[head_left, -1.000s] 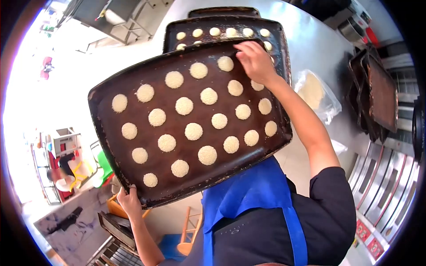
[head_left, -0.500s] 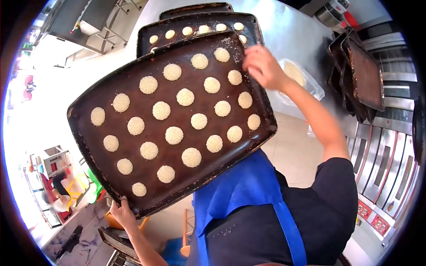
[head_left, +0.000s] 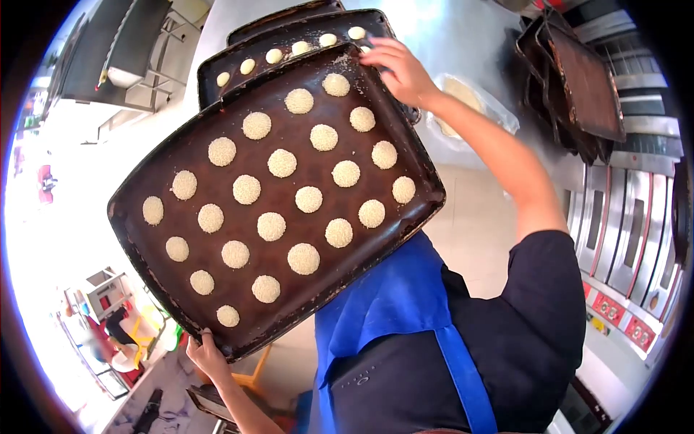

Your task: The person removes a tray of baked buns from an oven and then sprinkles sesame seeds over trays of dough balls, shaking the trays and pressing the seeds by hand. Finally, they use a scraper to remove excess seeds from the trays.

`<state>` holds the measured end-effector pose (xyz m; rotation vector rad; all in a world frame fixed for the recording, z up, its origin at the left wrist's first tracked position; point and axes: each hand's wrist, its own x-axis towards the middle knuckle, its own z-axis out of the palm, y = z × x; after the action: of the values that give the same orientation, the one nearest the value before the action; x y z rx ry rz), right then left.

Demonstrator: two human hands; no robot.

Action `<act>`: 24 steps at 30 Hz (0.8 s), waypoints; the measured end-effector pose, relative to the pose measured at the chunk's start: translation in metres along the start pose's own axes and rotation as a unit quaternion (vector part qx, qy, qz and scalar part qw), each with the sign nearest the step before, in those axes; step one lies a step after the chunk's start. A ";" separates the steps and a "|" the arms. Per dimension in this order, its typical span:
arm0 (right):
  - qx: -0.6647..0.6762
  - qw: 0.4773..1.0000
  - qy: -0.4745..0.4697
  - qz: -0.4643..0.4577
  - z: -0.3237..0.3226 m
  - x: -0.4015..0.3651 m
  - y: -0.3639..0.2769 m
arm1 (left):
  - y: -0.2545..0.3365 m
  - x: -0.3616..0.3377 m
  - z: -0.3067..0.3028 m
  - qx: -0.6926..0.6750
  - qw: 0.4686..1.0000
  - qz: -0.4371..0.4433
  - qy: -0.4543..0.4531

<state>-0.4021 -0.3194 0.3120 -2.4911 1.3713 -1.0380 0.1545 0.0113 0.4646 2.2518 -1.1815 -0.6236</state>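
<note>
Tray of dark crusted metal, round-cornered, tilts above a second tray on the steel worktop, bearing rows of round, grainy discs. Left hand clamps its near corner; right hand grips the far one with bent fingers.

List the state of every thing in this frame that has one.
Tray: lifted, tilted, filled with sesame rounds.
Left hand: fingers clamped on tray's near corner.
Right hand: fingers gripping tray's far corner.
Second tray: on table, holds rounds.
Stacked trays: empty.
Oven doors: shut.
</note>
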 end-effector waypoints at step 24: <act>0.322 0.798 -0.140 0.490 -0.064 -0.124 -0.099 | -0.020 0.015 0.008 -0.148 0.988 -0.051 0.017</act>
<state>-0.4155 -0.1507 0.3374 -1.1015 1.5321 -0.6543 0.1695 0.0071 0.4438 2.0689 -0.8966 -0.7454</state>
